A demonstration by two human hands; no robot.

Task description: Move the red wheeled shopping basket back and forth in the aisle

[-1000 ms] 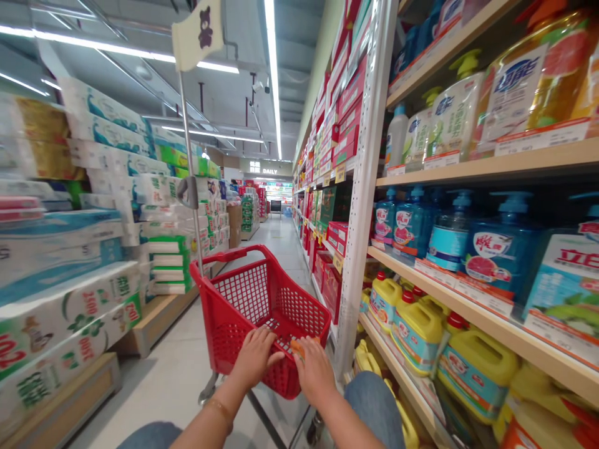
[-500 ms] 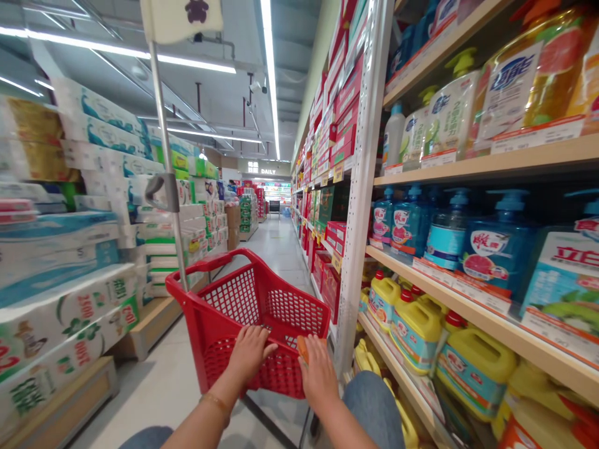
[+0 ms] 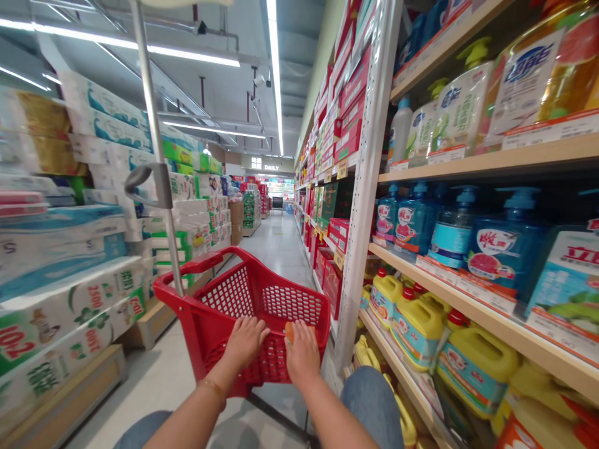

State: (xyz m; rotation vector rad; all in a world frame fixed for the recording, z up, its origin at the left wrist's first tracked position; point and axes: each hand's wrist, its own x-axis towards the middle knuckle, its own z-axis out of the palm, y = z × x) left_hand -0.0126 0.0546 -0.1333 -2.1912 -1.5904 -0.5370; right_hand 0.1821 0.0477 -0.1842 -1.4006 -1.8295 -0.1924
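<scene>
A red shopping cart (image 3: 229, 299) with perforated basket walls stands in front of me, a metal pole (image 3: 152, 112) with a grey hook rising from its left side. My left hand (image 3: 246, 342) is closed over the near rim of the basket, palm down. To its right, my right hand (image 3: 302, 352) is wrapped over the same rim. A small orange item (image 3: 289, 330) shows beside its fingertips; whether the hand holds it as well, I cannot tell.
Stacked tissue packs (image 3: 70, 299) on low wooden platforms line the left side. Close on the right, shelves (image 3: 468, 299) hold blue pump bottles and yellow detergent jugs. A white perforated upright (image 3: 367, 187) stands beside the cart. The aisle floor (image 3: 276, 240) runs ahead.
The cart's handle and pole have shifted left in view. My right hand has moved slightly left and up along with the rim; both hands stay on the basket.
</scene>
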